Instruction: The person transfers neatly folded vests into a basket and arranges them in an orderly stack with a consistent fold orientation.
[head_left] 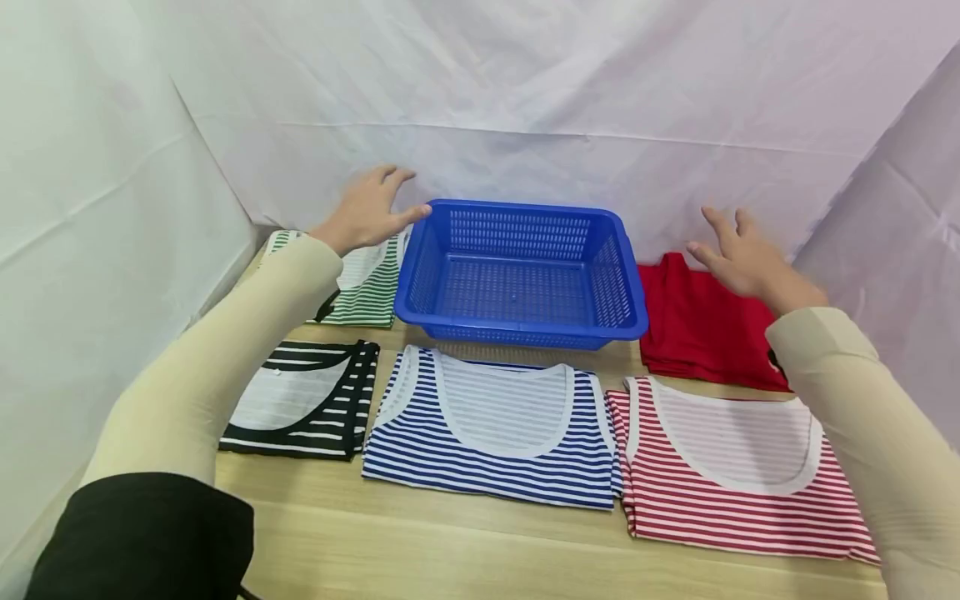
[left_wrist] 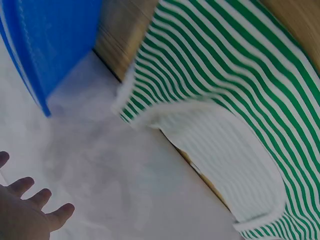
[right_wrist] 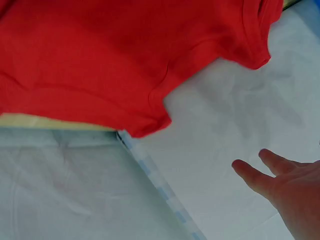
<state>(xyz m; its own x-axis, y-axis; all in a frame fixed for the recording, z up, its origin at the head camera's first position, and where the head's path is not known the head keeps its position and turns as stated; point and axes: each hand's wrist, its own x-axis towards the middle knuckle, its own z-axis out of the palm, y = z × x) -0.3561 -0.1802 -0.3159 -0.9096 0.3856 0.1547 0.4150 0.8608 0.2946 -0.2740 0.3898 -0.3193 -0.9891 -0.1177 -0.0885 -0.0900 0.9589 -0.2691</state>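
Note:
A blue plastic basket with mesh walls stands at the back of the table, with nothing in it. My left hand is spread beside its left back corner, the thumb tip overlapping the rim in the head view. Below that hand lies a folded green-and-white striped tank top, seen closely in the left wrist view. My right hand hovers with spread fingers above a folded red garment to the right of the basket. Neither hand holds anything.
In the front row lie folded striped tank tops: black-and-white at left, blue-and-white in the middle, red-and-white at right. White cloth hangs behind and at both sides of the wooden table.

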